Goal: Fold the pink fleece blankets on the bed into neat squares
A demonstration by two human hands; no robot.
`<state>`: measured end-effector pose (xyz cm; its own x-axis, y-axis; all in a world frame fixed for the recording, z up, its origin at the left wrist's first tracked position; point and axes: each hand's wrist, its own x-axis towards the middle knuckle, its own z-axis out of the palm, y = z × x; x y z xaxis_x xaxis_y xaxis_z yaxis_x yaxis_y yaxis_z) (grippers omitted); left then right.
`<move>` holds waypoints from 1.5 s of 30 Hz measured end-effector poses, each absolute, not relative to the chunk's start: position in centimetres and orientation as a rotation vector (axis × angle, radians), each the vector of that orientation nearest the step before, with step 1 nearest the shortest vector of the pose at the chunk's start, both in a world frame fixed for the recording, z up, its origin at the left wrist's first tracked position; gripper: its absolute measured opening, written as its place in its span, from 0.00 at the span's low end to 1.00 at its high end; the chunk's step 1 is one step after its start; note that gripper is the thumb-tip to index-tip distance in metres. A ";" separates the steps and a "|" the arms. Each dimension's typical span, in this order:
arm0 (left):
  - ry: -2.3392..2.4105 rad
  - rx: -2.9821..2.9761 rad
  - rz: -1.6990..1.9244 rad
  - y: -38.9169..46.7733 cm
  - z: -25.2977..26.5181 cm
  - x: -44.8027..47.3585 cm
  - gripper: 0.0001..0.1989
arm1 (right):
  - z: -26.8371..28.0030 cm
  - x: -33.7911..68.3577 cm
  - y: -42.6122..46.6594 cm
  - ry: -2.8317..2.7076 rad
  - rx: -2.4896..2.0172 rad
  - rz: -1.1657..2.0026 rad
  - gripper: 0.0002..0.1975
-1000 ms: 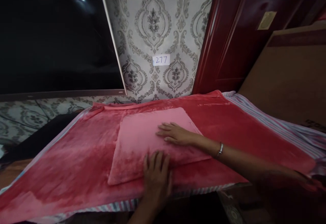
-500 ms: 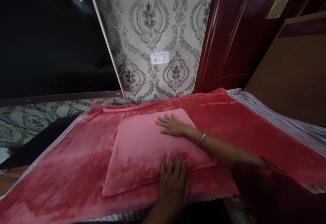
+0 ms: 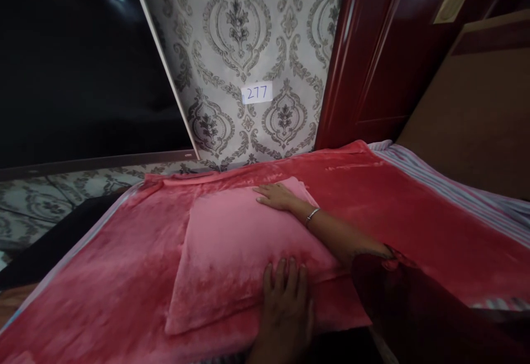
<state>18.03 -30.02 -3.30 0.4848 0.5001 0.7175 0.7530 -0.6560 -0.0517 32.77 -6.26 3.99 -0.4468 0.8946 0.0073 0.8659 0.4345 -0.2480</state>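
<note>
A pink plush cloth (image 3: 232, 237), flat and roughly rectangular like a pillowcase or a folded piece, lies on a red plush blanket (image 3: 397, 215). Its right edge shows more than one layer. My right hand (image 3: 274, 195), with a bracelet at the wrist, rests palm down near the cloth's far right corner, fingers outstretched. Closer to me, my left hand (image 3: 286, 297) lies with fingers spread over the cloth's near edge. Neither hand grips anything that I can see.
Striped fabric (image 3: 447, 187) shows along the blanket's right side. Behind stand a patterned wall with a paper label (image 3: 256, 93), a large dark screen (image 3: 91, 77) at left and a dark red wooden panel (image 3: 368, 66). A brown board (image 3: 476, 110) leans at right.
My right hand has slid slightly away from me on the pink cloth, its forearm shifting left. The left hand stays at the near edge. The view has shifted a little.
</note>
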 end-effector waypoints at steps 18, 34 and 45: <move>-1.111 -2.403 -1.045 -29.7 -4.1 18.6 0.29 | 6.4 38.5 -16.5 -2.636 -1.375 0.346 0.32; -0.914 -2.480 -0.820 -30.1 -2.9 24.8 0.31 | 4.4 39.8 -13.2 -2.563 -1.547 0.271 0.33; -0.928 -2.509 -0.755 -30.4 -3.4 24.4 0.31 | 2.6 40.8 -5.6 -2.283 -1.748 0.518 0.32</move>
<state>24.45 -30.42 -3.45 0.6412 0.4871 0.5929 0.6796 -0.7193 -0.1441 40.78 -5.57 2.58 -0.2685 0.9625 -0.0390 0.8850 0.2305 -0.4046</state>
